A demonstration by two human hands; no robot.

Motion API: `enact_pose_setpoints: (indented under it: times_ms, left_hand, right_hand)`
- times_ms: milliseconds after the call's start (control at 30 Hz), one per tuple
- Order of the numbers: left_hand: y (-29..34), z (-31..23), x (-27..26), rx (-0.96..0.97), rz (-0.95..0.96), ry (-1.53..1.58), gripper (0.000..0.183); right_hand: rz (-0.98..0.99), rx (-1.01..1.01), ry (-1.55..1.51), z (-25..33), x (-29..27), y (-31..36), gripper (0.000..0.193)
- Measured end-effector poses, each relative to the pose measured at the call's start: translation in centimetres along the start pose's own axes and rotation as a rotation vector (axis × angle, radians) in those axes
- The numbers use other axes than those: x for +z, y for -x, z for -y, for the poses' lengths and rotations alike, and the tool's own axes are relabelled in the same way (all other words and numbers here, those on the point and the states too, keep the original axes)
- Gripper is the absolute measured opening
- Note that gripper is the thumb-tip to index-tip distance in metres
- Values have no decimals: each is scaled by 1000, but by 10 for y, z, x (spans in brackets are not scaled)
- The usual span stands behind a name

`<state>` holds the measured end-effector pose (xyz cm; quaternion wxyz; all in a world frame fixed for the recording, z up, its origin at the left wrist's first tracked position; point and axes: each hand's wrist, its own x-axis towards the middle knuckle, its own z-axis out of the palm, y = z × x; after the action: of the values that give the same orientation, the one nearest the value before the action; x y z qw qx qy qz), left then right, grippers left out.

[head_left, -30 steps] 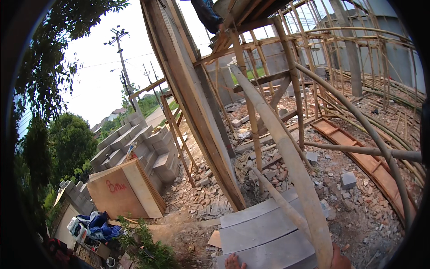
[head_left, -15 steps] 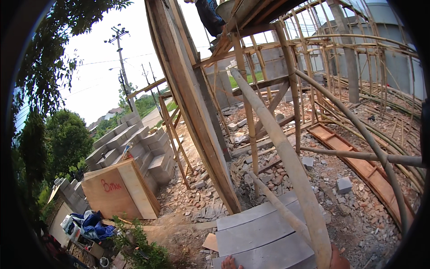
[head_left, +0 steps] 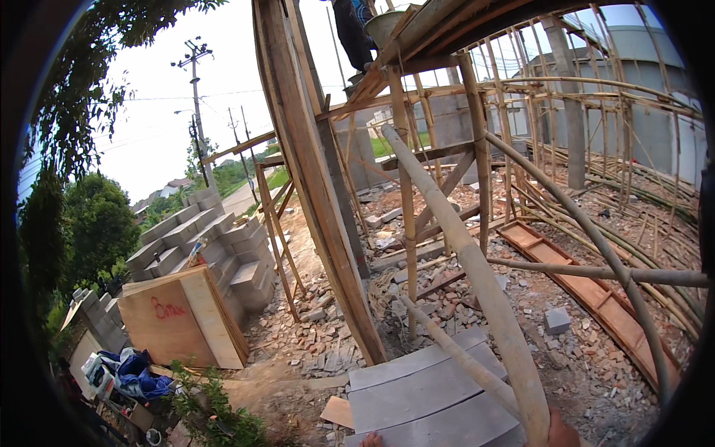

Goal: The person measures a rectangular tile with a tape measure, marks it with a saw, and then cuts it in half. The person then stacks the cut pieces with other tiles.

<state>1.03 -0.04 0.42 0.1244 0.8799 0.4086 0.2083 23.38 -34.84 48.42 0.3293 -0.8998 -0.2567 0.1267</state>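
At the lower edge my right hand [head_left: 564, 432] is closed around the lower part of a thick pale bamboo pole [head_left: 477, 272]. The pole slants up and away to the left toward the scaffold. Only the fingertips of my left hand [head_left: 370, 440] show, against the grey concrete blocks [head_left: 417, 384] lying side by side below me; the rest is cut off, so its grip cannot be made out. A thinner bamboo pole [head_left: 462, 357] crosses over these blocks and meets the thick one near my right hand.
A tall timber post [head_left: 316, 186] leans just left of the scaffold platform [head_left: 439, 41], where a person's leg [head_left: 351, 33] shows. Brick rubble [head_left: 320, 320] covers the ground. Plywood sheets [head_left: 175, 320] lean on stacked blocks [head_left: 223, 249]. Right lies a long wooden form [head_left: 588, 287], crossed by more poles.
The view has shifted, so most ground objects sit slightly further left. My left hand sits lower in the frame, with less of it showing. My right hand stays on the bamboo pole.
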Motion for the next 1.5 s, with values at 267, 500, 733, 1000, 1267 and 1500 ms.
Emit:
enact_pose_setpoints:
  times_ms: [267,500,733,1000,1267,1500]
  left_hand:
    - [-4,-3,-5,-2,21,-47,81]
    - [2,-2,-2,8,32,-84,82]
    - [2,-2,1,-10,92,-114,83]
    - [8,-10,-10,-25,103,-19,80]
    - [8,-10,-10,-8,99,-25,80]
    - [0,-10,-12,36,95,-22,80]
  right_hand:
    - [-41,6,-46,5,4,3,57]
    - [-61,11,37,6,6,4,56]
    - [-61,40,22,2,8,0,61]
    - [-76,23,17,-1,11,-1,74]
    - [-84,22,47,4,12,1,73]
    - [-120,-31,82,-8,16,2,74]
